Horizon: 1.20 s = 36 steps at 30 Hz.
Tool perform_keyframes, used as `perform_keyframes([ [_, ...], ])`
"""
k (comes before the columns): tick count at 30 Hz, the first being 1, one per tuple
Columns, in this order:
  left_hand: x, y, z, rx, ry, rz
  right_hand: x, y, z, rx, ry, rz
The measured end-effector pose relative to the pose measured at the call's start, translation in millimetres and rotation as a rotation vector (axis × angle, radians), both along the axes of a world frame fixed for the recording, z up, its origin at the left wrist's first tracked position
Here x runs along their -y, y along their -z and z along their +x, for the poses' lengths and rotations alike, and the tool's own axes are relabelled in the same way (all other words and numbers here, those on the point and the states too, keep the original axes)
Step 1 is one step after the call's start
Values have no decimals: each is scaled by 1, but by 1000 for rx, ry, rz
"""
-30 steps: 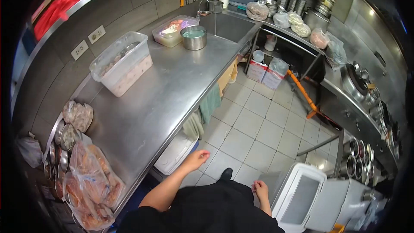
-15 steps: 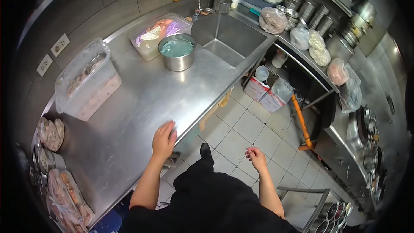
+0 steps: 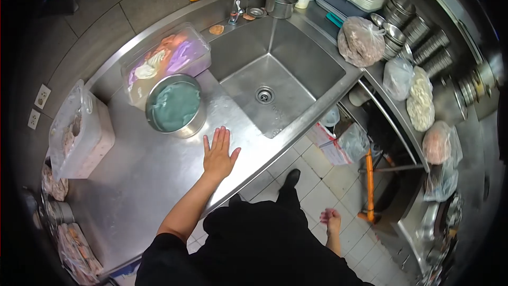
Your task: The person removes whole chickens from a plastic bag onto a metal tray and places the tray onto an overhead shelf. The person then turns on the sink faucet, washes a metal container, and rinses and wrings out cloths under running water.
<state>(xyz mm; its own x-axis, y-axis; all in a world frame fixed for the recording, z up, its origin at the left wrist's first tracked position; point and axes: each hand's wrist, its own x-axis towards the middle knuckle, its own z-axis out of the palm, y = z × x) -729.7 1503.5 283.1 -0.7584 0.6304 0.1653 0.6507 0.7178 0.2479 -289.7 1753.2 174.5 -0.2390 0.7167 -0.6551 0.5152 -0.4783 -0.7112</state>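
Note:
My left hand (image 3: 218,153) is open above the steel counter (image 3: 143,185), fingers spread, close to a round steel pot (image 3: 190,125). I cannot tell whether the palm touches the counter. The pot holds something blue-green (image 3: 174,107), smooth and folded-looking on top. Behind it stands a clear plastic tub (image 3: 198,62) with orange, white and purple contents. To my right, my right hand (image 3: 332,220) hangs low over the tiled floor, empty, its fingers loosely curled and apart.
A steel sink (image 3: 301,77) with a tap (image 3: 235,13) adjoins the counter. A tall plastic bin (image 3: 92,143) stands at left. Bagged food (image 3: 362,42) and stacked steel containers line the right shelf. Below it are boxes and an orange bar (image 3: 370,188).
I have stepped forward toward the sink, and the pot is nearer. My left hand has reached forward over the counter and its fingers have spread. My right hand is lower in view.

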Motion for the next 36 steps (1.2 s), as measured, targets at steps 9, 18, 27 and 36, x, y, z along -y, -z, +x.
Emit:
perform_keyframes([
  [9,-122,-2,-13,35,-358,-23,-261,-150,-365,-520,-542,441],
  [18,-145,-18,-26,28,-476,85,-194,-197,-806,-634,-1154,1238],
  [27,-143,-30,-39,106,-559,266,-181,-192,-978,-249,-1385,1292],
  [36,-197,-52,-92,174,-769,630,-192,-125,-856,-791,-1005,1507],
])
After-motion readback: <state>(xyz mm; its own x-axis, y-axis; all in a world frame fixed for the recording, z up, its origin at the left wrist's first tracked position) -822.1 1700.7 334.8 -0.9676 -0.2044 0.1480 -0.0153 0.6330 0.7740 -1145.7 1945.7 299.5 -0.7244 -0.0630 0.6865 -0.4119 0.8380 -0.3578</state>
